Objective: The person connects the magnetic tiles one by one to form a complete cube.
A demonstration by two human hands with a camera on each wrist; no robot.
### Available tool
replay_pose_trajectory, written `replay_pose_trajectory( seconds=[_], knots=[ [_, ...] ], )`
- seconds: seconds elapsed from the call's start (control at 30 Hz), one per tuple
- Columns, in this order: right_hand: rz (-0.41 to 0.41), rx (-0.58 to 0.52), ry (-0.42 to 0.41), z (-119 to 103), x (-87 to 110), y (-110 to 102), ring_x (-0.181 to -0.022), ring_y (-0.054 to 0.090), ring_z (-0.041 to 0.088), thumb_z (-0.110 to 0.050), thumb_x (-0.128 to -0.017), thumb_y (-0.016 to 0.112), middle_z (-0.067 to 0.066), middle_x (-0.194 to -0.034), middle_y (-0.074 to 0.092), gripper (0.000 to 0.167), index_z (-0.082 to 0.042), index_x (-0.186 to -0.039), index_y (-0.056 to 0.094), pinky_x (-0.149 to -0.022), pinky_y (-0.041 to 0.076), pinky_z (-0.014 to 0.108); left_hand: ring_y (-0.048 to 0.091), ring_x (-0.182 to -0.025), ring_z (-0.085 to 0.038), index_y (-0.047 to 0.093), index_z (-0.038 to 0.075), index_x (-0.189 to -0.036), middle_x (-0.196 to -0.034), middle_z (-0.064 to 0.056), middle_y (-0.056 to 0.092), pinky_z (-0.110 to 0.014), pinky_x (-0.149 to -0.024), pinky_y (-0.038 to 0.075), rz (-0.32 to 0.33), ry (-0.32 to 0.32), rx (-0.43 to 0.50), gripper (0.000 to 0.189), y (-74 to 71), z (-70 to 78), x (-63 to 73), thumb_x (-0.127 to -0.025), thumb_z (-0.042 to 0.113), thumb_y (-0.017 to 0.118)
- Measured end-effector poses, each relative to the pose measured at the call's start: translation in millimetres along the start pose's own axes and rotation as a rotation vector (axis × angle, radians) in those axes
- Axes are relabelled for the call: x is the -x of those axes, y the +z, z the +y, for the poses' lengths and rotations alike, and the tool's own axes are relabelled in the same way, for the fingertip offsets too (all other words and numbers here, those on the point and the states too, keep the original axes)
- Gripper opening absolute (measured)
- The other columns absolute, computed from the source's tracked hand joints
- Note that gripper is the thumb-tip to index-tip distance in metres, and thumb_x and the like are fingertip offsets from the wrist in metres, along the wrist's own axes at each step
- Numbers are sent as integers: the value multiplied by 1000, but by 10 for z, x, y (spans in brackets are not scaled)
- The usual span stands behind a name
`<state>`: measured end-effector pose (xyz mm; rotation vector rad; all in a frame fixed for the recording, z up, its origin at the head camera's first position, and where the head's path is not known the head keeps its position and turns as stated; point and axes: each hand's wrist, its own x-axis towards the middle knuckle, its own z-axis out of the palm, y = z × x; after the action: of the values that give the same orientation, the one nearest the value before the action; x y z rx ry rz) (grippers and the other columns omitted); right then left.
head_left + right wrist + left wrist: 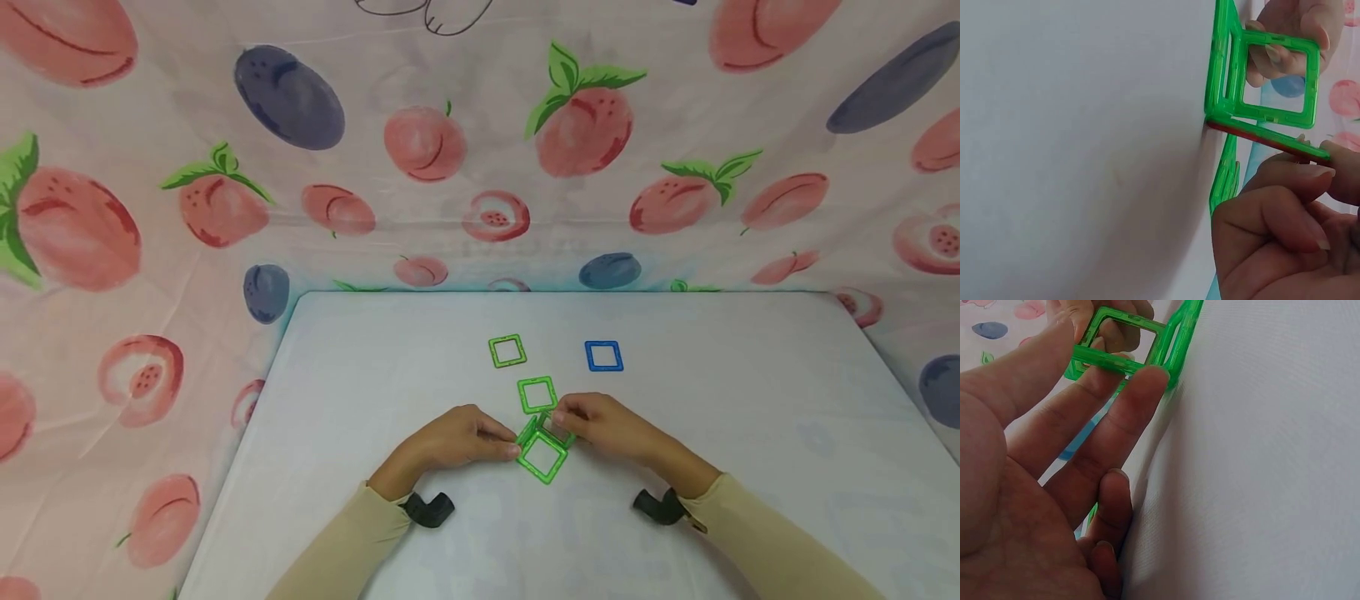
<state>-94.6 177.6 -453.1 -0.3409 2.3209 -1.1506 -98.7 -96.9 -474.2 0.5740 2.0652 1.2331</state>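
Observation:
Several green square magnetic tiles meet near the middle of the white table. One green tile (557, 467) lies flat, its corner toward the person. Two others stand up from its far edges, joined at a corner. My left hand (467, 435) pinches the left standing tile (527, 430) between thumb and fingers; its last two fingers curl in the left wrist view. With thumb and index finger, my right hand (602, 422) grips the outer edge of the right standing tile (1266, 139), seen nearly edge-on in the right wrist view.
Just behind the joined tiles lies another green tile (537, 381). A yellow-green tile (507, 364) and a blue tile (604, 367) lie farther back on the white table (750, 375). Fruit-print cloth (360, 233) hangs behind the table.

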Motion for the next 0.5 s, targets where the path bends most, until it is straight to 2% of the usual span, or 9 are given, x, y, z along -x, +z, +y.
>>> replay_pose_trajectory(
  seconds=[0.27,0.5],
  knots=[
    [58,99,-97,-1,-1,39,-73,51,13,-25,-105,60,-4,-75,54,18,-13,-100,71,-63,39,25,69,-84,-5,82,22,-111,-98,14,77,-25,-78,52,16,-4,-18,26,11,7,2,-92,40,76],
    [119,263,-231,-35,-7,105,-72,52,6,-28,-102,65,-8,-79,60,16,-18,-94,75,-66,43,23,69,-82,-5,82,24,-110,-98,15,77,-24,-76,53,11,-3,-33,26,16,13,11,-92,42,76]
  ],
)
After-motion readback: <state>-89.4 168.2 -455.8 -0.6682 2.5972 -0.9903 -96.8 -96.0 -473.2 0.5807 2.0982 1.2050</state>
